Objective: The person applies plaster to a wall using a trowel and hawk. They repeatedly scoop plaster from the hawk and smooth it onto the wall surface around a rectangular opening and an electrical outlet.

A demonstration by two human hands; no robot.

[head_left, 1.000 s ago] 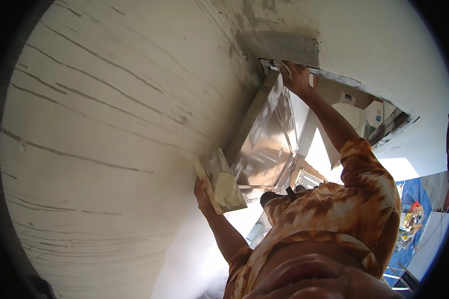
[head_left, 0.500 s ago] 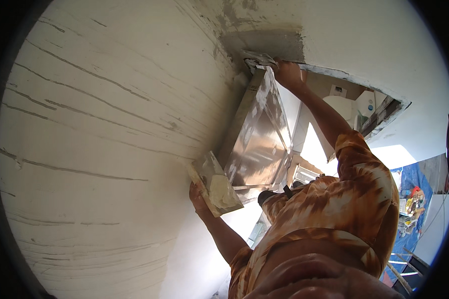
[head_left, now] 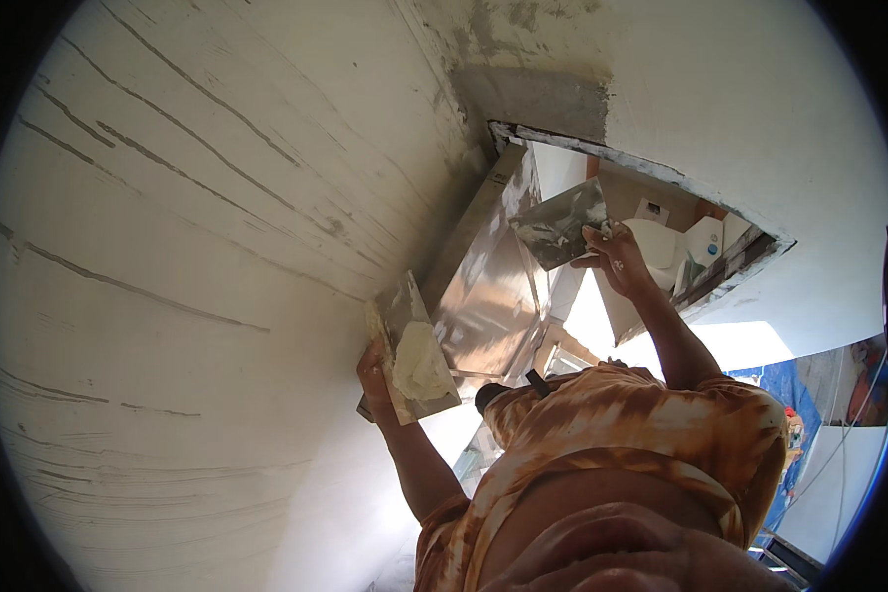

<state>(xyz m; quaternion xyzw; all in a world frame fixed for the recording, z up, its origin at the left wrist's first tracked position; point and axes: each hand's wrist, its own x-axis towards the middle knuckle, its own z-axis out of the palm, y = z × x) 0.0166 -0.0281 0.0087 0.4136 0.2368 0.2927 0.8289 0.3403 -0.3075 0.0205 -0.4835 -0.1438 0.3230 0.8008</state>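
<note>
The blade (head_left: pixel 562 227) and plate (head_left: pixel 402 306) are smeared metal; the paste (head_left: pixel 421 365) is matt; the panel (head_left: pixel 488 311) looks glossy, metallic; the wall (head_left: pixel 178 257), matt, streaked.

Tilted grey board (head_left: pixel 402 300) with pale paste mound (head_left: pixel 422 365), apart from smeared metal blade (head_left: pixel 566 219)

Can't see my left hand's (head_left: pixel 372 371) fingertips at the board (head_left: pixel 401 308), my right hand (head_left: pixel 619 259) covers part of the blade (head_left: pixel 560 225), and that clutter (head_left: pixel 794 434) way past it, half behind my shirt (head_left: pixel 612 419), is too tiny tbh.

Tie-dye tee (head_left: pixel 602 419), orange-brown & white, rnd neckband (head_left: pixel 617 461), 2 short sleeves (head_left: pixel 730 395), white specks on R hand (head_left: pixel 619 260)
</note>
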